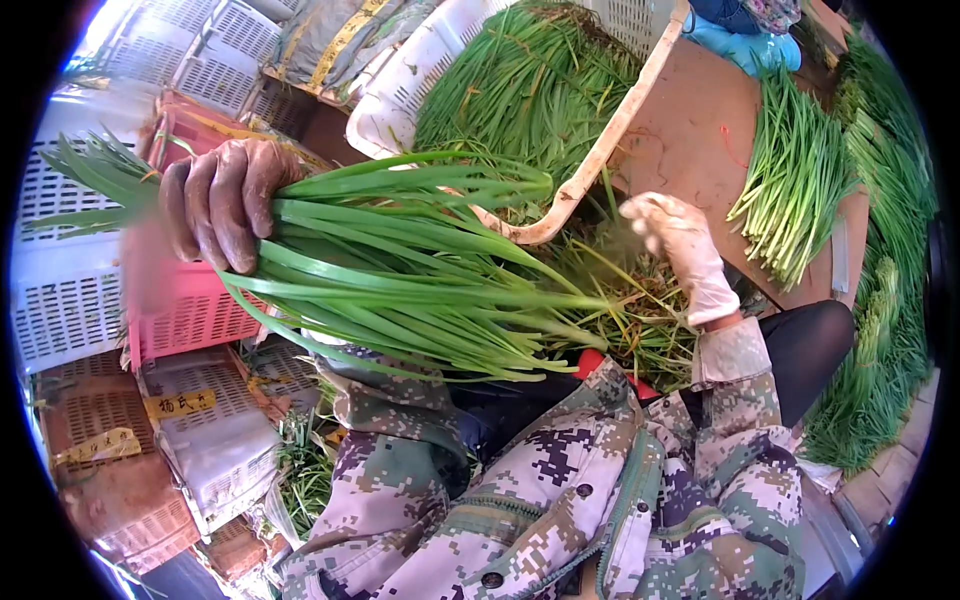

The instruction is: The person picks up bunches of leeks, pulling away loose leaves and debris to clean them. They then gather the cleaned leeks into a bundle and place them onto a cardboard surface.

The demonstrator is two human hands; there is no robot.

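Note:
A bunch of long green garlic chives point(430, 270) lies across the view, its leaf tips at the left and its pale stalk ends at the right. My left hand point(225, 205), in a soiled thin glove, is wrapped round the leaves. To the right of the stalk ends, apart from them, is my right hand point(675, 245) in a whitish glove. Its fingers are curled together and slightly blurred; whatever they pinch, if anything, cannot be made out. Below it sits a heap of yellowed leaves and trimmings point(650, 310), partly behind the bunch.
Ahead stands a white crate point(620, 125) full of loose chives point(520, 90). A sorted bundle point(795, 170) rests on a brown board point(690, 110) at the right, with more chives point(880, 300) piled beyond. White crates point(75, 310) and a pink crate point(195, 315) are stacked at the left.

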